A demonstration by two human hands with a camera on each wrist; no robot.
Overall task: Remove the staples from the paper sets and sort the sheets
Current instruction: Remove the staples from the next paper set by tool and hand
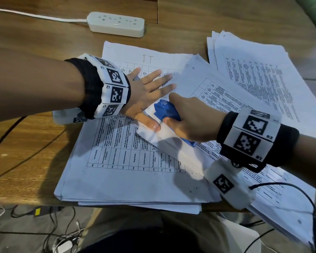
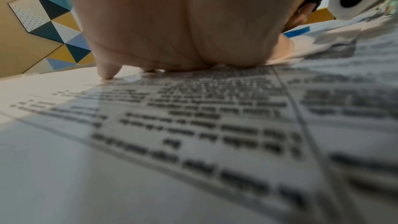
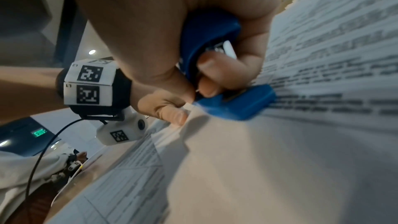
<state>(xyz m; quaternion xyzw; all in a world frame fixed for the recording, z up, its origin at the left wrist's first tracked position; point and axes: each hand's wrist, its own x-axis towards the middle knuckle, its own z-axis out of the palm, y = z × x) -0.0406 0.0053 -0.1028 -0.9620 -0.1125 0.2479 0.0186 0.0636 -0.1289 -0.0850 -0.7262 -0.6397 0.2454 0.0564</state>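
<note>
My left hand (image 1: 148,88) lies flat with fingers spread on a printed paper set (image 1: 117,161) in the middle of the desk. Its thumb (image 1: 150,124) presses the corner of a turned white sheet (image 1: 190,79). My right hand (image 1: 188,117) grips a blue staple remover (image 1: 165,110) whose nose sits on that corner, right beside the left thumb. In the right wrist view my fingers (image 3: 215,74) curl round the blue tool (image 3: 237,105) against the paper (image 3: 258,159). The left wrist view shows my palm (image 2: 183,23) down on the printed sheet (image 2: 193,125). The staple itself is hidden.
A second pile of printed sheets (image 1: 254,70) lies at the back right. More sheets (image 1: 281,198) hang over the desk's front right edge. A white power strip (image 1: 116,24) with its cord lies at the back. Bare wooden desk (image 1: 26,152) shows at the left.
</note>
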